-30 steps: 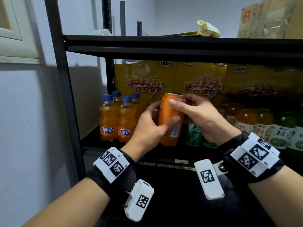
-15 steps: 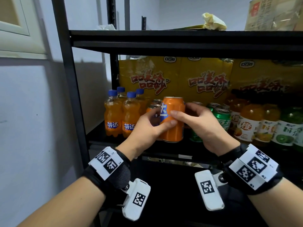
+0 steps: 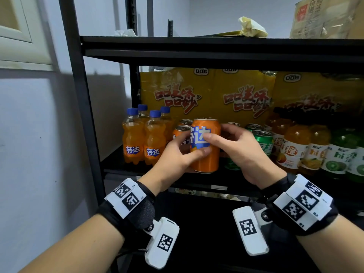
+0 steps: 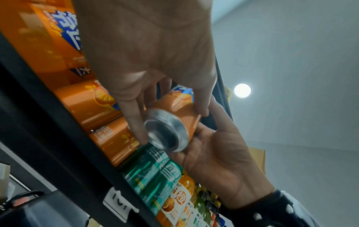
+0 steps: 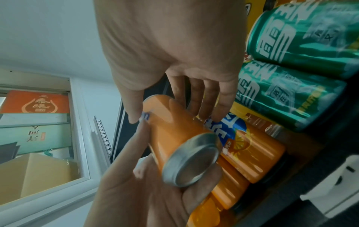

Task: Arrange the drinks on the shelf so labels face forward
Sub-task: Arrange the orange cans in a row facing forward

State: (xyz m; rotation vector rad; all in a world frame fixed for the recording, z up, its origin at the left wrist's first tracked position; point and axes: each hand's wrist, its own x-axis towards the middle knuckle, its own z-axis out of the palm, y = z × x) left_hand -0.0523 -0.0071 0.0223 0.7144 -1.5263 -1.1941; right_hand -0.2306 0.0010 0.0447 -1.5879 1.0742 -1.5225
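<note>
Orange can (image 3: 205,146) is held between both my hands in front of the shelf (image 3: 197,180), its base just above the front edge, not yet set down as far as I can judge. Long axis upright in the head view, perhaps a slight lean. Left hand (image 3: 175,158): thumb curled across the lower front of the can, fingers wrapped behind its left side. Right hand (image 3: 242,152): thumb tip pressed on the blue label, fingers curled round the back right. Both wrist views show the silver base free of any surface, with fingers gripping on each side. Label: the blue panel with white characters faces roughly toward me, partly covered by my thumbs; whether it is centred I cannot tell. Relation that matters next: the can lies straight ahead of both hands, equally near each, and its slot is directly behind and below it, between the other orange cans (image 3: 182,133) on the left and the green cans (image 3: 263,140) on the right. Orange bottles (image 3: 141,140) stand further left with labels forward. Judgement: next is a small twist about the upright axis if needed, then lower straight down. Risk: knocking the neighbouring cans, which stand close.
</note>
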